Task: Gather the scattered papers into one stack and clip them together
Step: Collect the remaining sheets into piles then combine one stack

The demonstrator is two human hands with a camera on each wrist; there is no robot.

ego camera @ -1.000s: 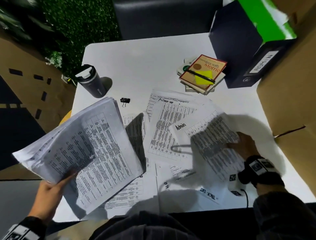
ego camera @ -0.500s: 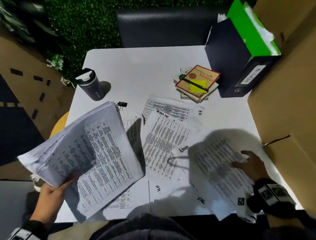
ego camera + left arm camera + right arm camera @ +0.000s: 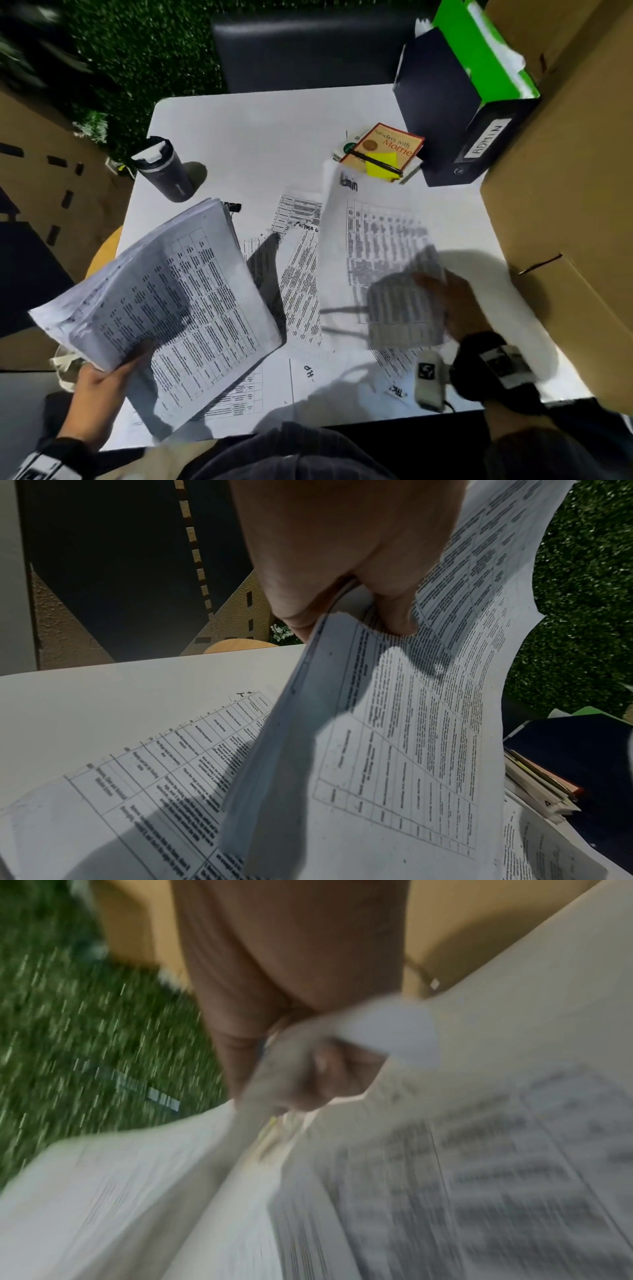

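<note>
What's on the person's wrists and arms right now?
Both hands are bare. The right hand has a black wrist strap carrying a white camera unit with black markings and a thin cable. The left hand shows a similar strap with white markings. Sleeves are dark.

Matt printed paper stack [image 3: 164,294] and sheets [image 3: 376,246] lie on a smooth white table [image 3: 260,137], beside brown cardboard box [image 3: 565,205].

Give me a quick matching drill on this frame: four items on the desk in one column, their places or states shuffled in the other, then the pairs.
1. paper stack
2. Admin sheet
3. binder clip
4. black pen

a. on the white table, beside the tumbler
b. lifted by the right hand
c. across the red book
d. gripped by the left hand

Pairs: 1-d, 2-b, 3-a, 4-c
</note>
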